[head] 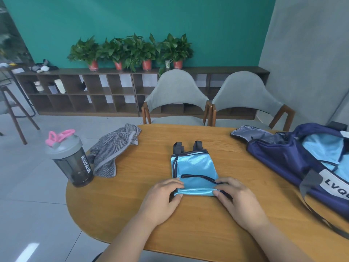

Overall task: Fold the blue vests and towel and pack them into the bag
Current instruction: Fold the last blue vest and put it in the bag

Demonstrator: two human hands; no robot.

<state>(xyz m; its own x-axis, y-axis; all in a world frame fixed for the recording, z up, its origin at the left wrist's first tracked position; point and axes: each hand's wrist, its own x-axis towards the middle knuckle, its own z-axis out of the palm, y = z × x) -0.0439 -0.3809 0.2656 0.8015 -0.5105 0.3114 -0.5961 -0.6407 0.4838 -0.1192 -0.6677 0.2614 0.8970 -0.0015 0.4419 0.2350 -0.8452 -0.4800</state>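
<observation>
A shiny light-blue vest [194, 167] with dark trim lies folded into a small rectangle in the middle of the wooden table [188, 224], its two dark straps pointing away from me. My left hand [162, 199] pinches its near left corner and my right hand [234, 199] pinches its near right corner. A grey striped towel [113, 150] lies crumpled at the table's far left edge. The navy bag [283, 157] sits open at the right, with another light-blue cloth [324, 146] inside it.
A dark shaker bottle [69, 159] with a grey lid and pink loop stands at the table's left edge beside the towel. Two grey chairs [177, 95] stand behind the table. The bag's strap [321, 216] trails over the near right of the table.
</observation>
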